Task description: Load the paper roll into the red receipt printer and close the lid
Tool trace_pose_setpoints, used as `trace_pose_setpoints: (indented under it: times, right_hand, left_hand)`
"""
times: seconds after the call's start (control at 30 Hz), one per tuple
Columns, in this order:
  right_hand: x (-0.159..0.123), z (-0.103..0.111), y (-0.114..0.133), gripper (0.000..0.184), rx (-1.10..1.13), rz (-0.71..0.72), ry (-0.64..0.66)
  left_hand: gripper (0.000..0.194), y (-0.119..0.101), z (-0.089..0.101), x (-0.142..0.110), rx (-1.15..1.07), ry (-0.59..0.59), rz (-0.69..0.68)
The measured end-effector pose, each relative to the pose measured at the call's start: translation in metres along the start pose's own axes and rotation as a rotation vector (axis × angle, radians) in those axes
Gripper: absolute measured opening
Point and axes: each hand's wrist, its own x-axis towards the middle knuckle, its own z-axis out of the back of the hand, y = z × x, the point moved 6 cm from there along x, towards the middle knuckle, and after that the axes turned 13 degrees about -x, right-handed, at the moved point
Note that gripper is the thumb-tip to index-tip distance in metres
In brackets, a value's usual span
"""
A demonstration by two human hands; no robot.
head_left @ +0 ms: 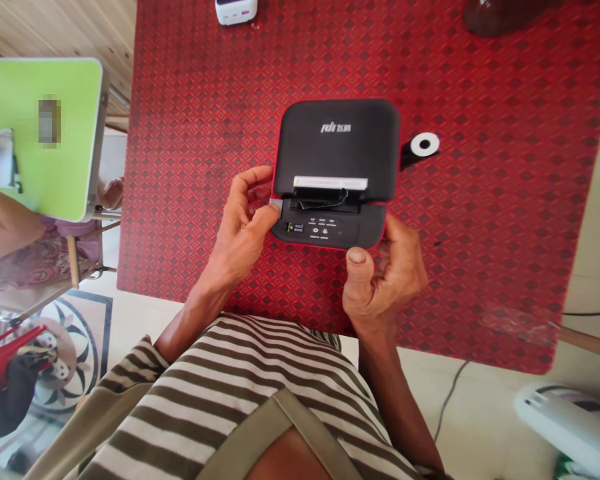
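Observation:
A black receipt printer (337,143) with red edges and a white logo on its lid is in front of me on the red table. A small display and icons show on its front panel, and a dark slot with a thin strip in it crosses the middle. My left hand (245,227) holds the printer's left side, the thumb pressed on a grey tab (276,205). At the front right corner is my right hand (385,273), its fingers curled against the side and its thumb by the front edge. Just right of the printer stands a white paper roll (433,145).
The red patterned tabletop (205,100) bears a white device (237,11) and a dark brown object (485,17) at its far side. To the left, a person's arm (10,217) is beside a green table (75,160). A cable (450,400) trails across the floor.

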Motion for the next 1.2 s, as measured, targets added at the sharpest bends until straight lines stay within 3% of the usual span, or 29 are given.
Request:
trace_pose_setpoints:
  times: [0.23, 0.37, 0.47, 0.57, 0.7, 0.83, 1.03, 1.2]
  right_hand:
    - [0.000, -0.004, -0.001, 0.055, -0.017, -0.038, -0.013]
    - [0.008, 0.006, 0.000, 0.054, -0.045, -0.050, 0.005]
    - [0.031, 0.023, 0.004, 0.051, -0.068, -0.002, -0.051]
    - [0.069, 0.029, 0.013, 0.032, -0.106, 0.112, -0.029]
    - [0.115, 0.001, 0.019, 0.029, -0.123, 0.248, 0.262]
    - [0.140, -0.036, 0.016, 0.030, -0.126, 0.281, 0.536]
    - [0.146, -0.068, 0.017, 0.017, -0.202, 0.412, 0.669]
    - [0.145, -0.090, 0.005, 0.010, -0.204, 0.447, 0.698]
  left_hand:
    - [0.053, 0.014, 0.009, 0.004, -0.001, 0.018, -0.094]
    - [0.055, 0.012, 0.011, 0.001, 0.017, 0.000, -0.104]
    - [0.057, 0.007, 0.011, 0.000, 0.036, 0.026, -0.139]
    - [0.056, 0.008, 0.011, 0.001, 0.027, 0.067, -0.174]
    - [0.066, 0.015, 0.012, 0.006, 0.028, 0.081, -0.261]
    - [0.066, 0.021, 0.012, 0.004, 0.044, 0.050, -0.273]
    - [0.052, 0.021, 0.007, -0.001, -0.017, 0.064, -0.271]
    - [0.059, 0.024, 0.007, -0.001, -0.008, 0.067, -0.277]
